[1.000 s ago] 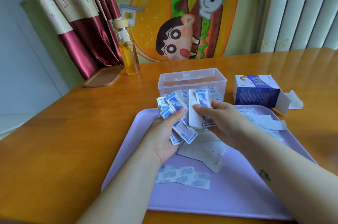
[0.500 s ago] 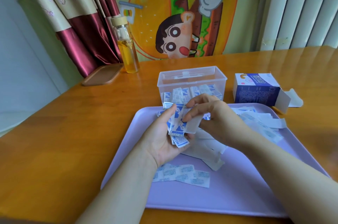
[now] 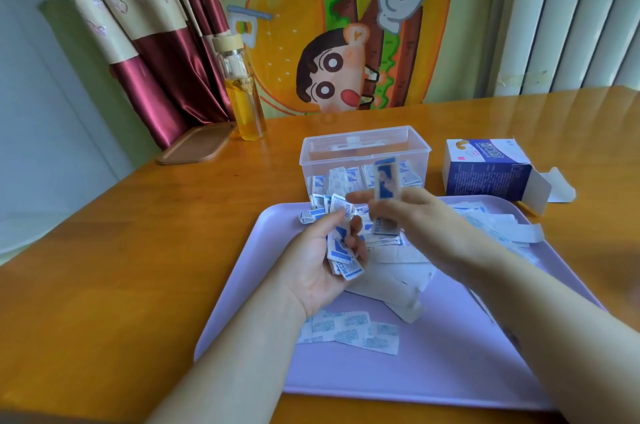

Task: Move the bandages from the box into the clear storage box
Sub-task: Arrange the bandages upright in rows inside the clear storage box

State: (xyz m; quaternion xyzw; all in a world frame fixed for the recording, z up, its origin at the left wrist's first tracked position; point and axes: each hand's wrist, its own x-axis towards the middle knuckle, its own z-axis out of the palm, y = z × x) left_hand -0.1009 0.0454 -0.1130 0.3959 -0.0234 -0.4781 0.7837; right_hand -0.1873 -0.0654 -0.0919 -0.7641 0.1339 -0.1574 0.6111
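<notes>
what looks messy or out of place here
Loose bandages lie scattered on the purple tray rather than in the clear storage box, and white strips are heaped in the middle of the tray. The cardboard box lies on its side on the table, its end flap hanging open. Nothing looks damaged.

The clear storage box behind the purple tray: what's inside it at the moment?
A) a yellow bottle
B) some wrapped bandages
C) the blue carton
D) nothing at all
B: wrapped bandages lie along the bottom of the clear storage box; the blue carton lies beside it, and the bottle stands apart.
</notes>
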